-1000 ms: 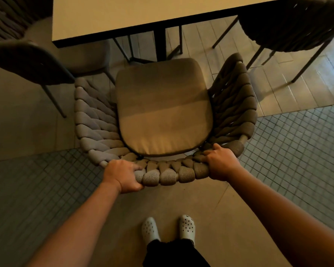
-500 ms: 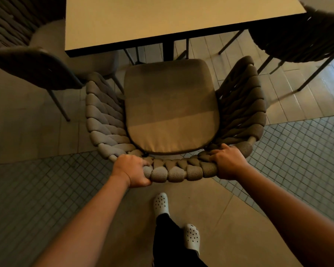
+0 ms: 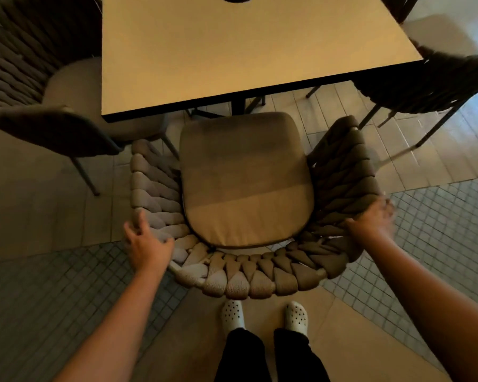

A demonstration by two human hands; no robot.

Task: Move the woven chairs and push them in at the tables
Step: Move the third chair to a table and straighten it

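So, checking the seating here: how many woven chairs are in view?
3: one woven chair between the hands, one chair at far left, one at upper right. Others may sit out of frame.

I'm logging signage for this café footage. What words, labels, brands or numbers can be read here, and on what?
None can be read: the table, the woven chair, its seat cushion and the white clogs bear no legible text, label or number.

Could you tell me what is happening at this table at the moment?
A person stands behind a woven chair facing the table. The left hand and right hand are at the two rear corners of its backrest, fingers loose rather than clamped. The seat cushion's front edge sits just short of the table edge, so the chair is not yet tucked in.
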